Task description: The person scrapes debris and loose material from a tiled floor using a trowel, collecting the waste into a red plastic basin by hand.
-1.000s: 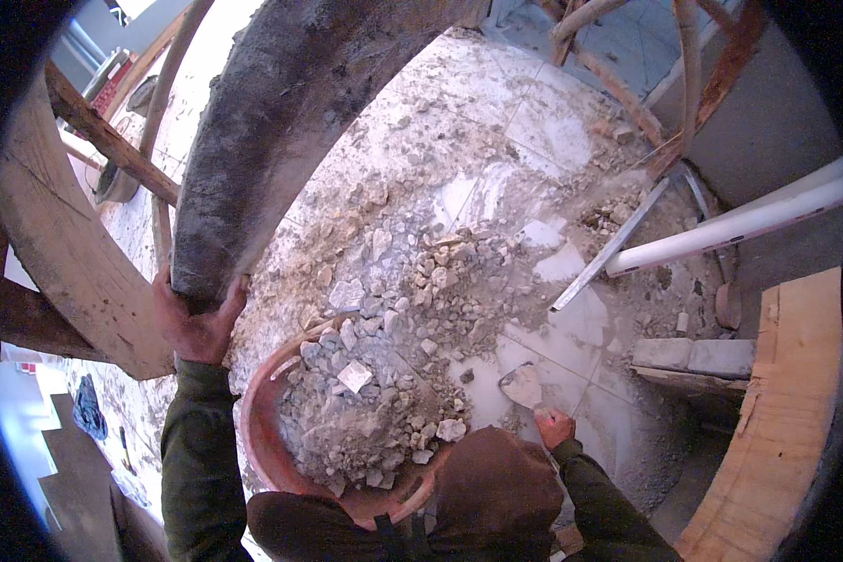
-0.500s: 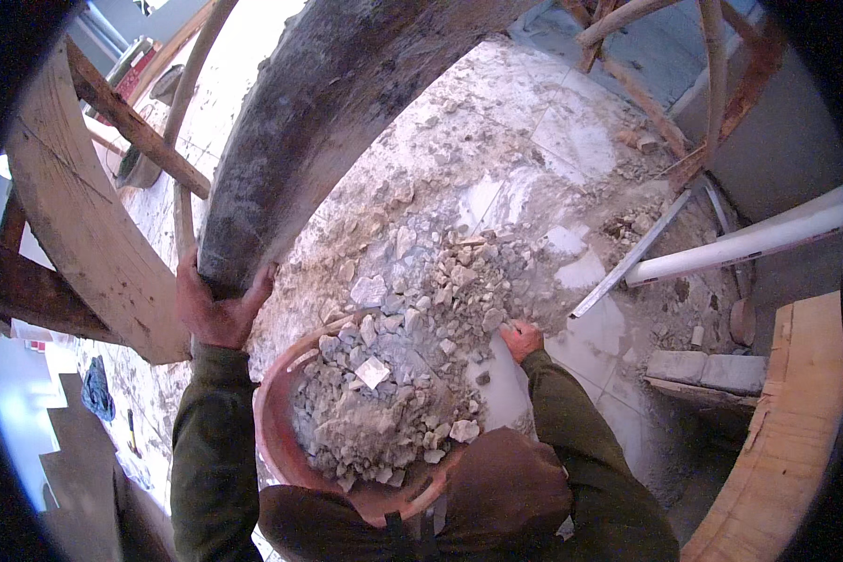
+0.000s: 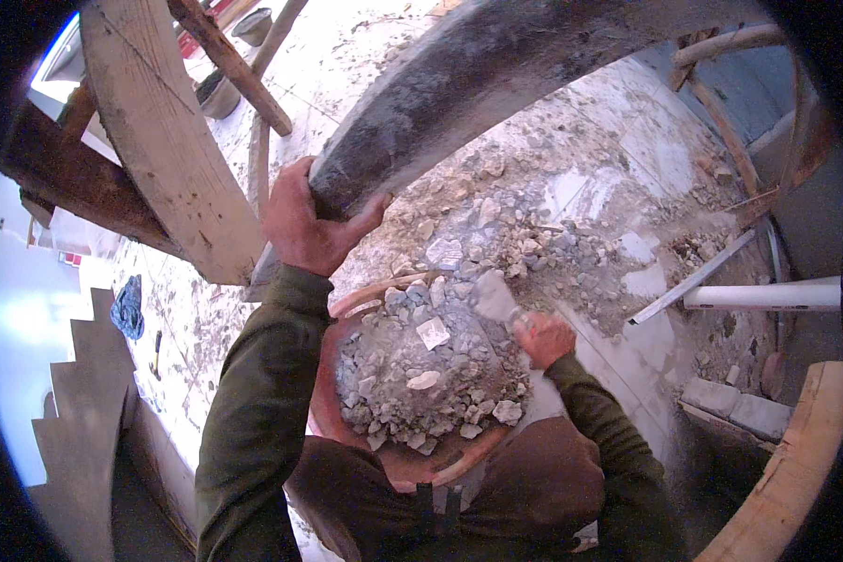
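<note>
Head view: the near end of a dark grey board point(image 3: 421, 112) is held by the left hand point(image 3: 311, 234), its grip wrapped round the edge with the thumb spread to one side. A pale-bladed trowel point(image 3: 495, 296) is held in the right hand point(image 3: 543, 339), that grip curled tight; the handle is mostly hidden by the fingers. The blade is seen at the far right edge of a reddish tub point(image 3: 325, 393), which is set before the knees and heaped with rubble point(image 3: 412, 361). More loose stones point(image 3: 539, 245) are strewn on the floor point(image 3: 618, 375) just beyond. The step in hand is judged to be the scooping of debris into the tub. For the next move, the board should be kept steady and the blade worked low under the loose stones, without the heap being spilled.
</note>
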Demonstrator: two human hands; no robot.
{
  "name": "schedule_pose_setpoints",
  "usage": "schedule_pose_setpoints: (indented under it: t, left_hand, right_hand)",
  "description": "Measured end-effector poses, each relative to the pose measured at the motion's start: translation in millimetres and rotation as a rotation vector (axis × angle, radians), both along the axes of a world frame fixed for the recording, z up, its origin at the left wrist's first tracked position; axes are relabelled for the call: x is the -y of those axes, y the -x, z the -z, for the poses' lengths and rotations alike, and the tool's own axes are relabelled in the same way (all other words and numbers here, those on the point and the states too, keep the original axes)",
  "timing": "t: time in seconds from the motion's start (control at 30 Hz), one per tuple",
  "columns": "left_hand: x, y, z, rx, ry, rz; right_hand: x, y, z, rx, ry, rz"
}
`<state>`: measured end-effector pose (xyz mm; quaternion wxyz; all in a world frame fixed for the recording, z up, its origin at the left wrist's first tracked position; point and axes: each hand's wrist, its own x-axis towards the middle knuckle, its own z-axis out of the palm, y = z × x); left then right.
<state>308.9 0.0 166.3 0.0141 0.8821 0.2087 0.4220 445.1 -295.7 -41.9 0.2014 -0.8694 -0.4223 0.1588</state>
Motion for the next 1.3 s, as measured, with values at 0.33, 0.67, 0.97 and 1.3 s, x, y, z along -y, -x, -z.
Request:
schedule_pose_setpoints:
  t: [0.33, 0.67, 0.97, 1.3]
  left_hand:
    - [6, -5, 1, 0.01, 0.057, -0.041]
    - [5, -1, -2, 0.017, 0.037, -0.046]
    - [2, -3, 4, 0.029, 0.066, -0.016]
    - [2, -6, 7, 0.022, 0.107, 0.004]
  right_hand:
    - [-63, 21, 30, 0.031, 0.058, -0.204]
    - [-47, -6, 30, 0.171, -0.224, -0.088]
    - [-29, 35, 52, 0.206, -0.27, -0.006]
    - [-29, 79, 76, 0.116, -0.317, -0.231]
